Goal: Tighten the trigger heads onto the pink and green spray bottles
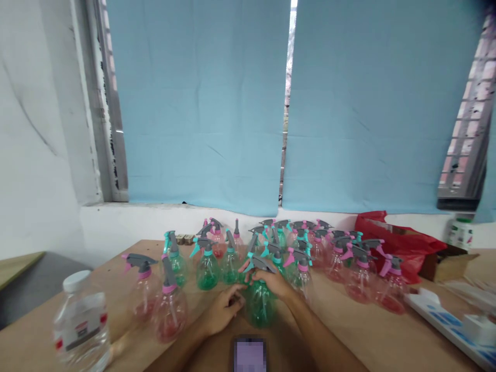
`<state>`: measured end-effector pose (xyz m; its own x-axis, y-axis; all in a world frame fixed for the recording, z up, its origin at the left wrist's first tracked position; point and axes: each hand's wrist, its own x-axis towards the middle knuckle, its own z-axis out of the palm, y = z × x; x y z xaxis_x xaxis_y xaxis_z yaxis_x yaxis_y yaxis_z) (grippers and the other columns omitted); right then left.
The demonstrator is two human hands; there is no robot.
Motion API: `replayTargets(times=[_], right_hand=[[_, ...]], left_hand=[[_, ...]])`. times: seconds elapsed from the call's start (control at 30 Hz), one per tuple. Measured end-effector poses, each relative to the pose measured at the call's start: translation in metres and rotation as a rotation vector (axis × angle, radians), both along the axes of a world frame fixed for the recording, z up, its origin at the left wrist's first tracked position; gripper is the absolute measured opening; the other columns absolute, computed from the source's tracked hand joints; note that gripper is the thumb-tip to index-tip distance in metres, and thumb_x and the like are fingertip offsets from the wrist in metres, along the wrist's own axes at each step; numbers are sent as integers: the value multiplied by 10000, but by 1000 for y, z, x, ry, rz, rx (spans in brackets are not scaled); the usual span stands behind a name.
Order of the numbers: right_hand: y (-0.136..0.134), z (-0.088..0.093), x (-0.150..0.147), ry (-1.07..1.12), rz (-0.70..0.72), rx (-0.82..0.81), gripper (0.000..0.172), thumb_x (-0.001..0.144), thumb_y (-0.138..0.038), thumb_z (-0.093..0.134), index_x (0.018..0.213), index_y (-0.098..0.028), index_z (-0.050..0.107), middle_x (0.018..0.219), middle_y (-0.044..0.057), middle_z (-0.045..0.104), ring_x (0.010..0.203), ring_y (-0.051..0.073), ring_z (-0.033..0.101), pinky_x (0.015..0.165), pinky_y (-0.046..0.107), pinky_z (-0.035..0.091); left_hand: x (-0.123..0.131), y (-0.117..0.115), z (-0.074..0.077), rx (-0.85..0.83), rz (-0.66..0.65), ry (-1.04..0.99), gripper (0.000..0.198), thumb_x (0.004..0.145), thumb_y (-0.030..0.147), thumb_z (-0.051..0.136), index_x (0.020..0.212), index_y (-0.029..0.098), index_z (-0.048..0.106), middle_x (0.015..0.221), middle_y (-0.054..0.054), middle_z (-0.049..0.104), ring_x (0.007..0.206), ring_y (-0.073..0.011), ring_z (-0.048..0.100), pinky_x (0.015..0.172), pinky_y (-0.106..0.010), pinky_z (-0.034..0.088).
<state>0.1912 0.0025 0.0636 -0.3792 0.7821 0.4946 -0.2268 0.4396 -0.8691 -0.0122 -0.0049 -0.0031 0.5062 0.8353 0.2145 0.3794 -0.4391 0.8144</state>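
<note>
"What fills the most space?"

"Two blue curtains (205, 103), across the upper half of the frame, with a thin bright gap between them. Below them spreads the wooden table (360, 343); its left edge slants from centre left down to the lower left."

"And on it?"

"A crowd of spray bottles (361, 287), pink and green, packed from the middle to the right (their trigger heads overlap, so I can't count them). Right of the crowd slumps a red bag (403, 245). A white tray (436, 315) sits at the lower right, and a clear water bottle (79, 323) stands at the lower left, near that slanting edge."

"Where is there room to move?"

"Mostly lower right: open wood lies between the right forearm (312, 328) and the tray. The left is tighter (two pink spray bottles (169, 315) stand just beyond the left forearm (182, 343))."

"What are the hands doing?"

"They meet at a green spray bottle (261, 310), upright just below the frame's centre, with others close behind. The right hand (269, 281) is wrapped around its neck, under the grey trigger head. The left hand (225, 310) is beside it, fingers loosely bent, thumb apart; I can't tell whether its fingertips touch the bottle."

"Anything smaller?"

"A dark-rimmed rectangle (250, 356), its face blurred, cut off by the bottom edge."
</note>
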Motion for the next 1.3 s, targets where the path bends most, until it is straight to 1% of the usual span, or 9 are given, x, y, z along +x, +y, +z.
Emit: replayTargets(times=[0.13,0.27,0.33,0.5,0.63,0.77,0.97,1.1,1.3], right_hand=[[6,-6,7,56,-90,-26,198,654,-228,567,796,-201,703,689,-2,667,558,142,566,617,293,458],[5,-9,11,32,-69,-77,116,639,-226,558,669,-193,666,589,-6,633,572,158,580,620,287,458],[4,-7,12,16,-59,-56,142,644,-232,550,686,-194,680,606,-1,646,574,157,577,620,284,458],[2,-1,11,22,-51,-22,306,616,-217,552,864,-214,732,753,11,715,575,145,559,625,284,466],[0,2,12,27,-4,-53,367,597,-201,537,905,-217,735,746,18,717,575,155,557,624,296,466],[-1,2,12,-17,2,-41,339,591,-200,532,865,-221,730,672,1,681,606,169,562,626,290,451],[-4,1,11,-68,-53,-10,200,589,-209,509,652,-205,698,589,6,633,636,181,563,649,297,420],[-6,1,10,-66,-87,27,282,603,-196,509,773,-215,733,700,2,673,658,168,555,668,292,406],[-2,1,8,-71,-51,23,353,620,-213,527,900,-226,741,665,-10,654,611,159,528,646,290,397]], left_hand=[[0,-2,3,6,-10,45,382,906,430,530,1220,226,600,893,-10,653,727,-164,574,718,-276,456],[0,-4,4,24,-16,81,350,901,412,535,1184,224,620,919,-13,675,852,-186,596,798,-282,441],[0,-4,4,29,-2,99,345,900,416,535,1175,230,628,941,-13,675,857,-185,596,799,-279,440],[0,-5,6,38,7,114,333,892,422,538,1141,235,655,948,-13,675,880,-193,596,806,-279,442],[0,-5,8,33,-10,104,322,894,439,540,1098,231,676,926,-15,685,878,-200,607,805,-283,442],[1,-5,8,44,-15,98,313,893,443,547,1070,227,687,909,-12,688,854,-193,604,789,-278,441],[2,-6,9,44,-11,110,306,896,441,554,1058,222,692,912,-12,692,845,-192,606,777,-274,443],[3,-5,7,41,-31,96,289,902,412,551,1061,210,684,948,-19,707,866,-195,617,788,-276,450],[1,-4,3,69,-36,119,279,916,398,553,1071,205,683,975,-24,709,884,-191,618,791,-267,451]])
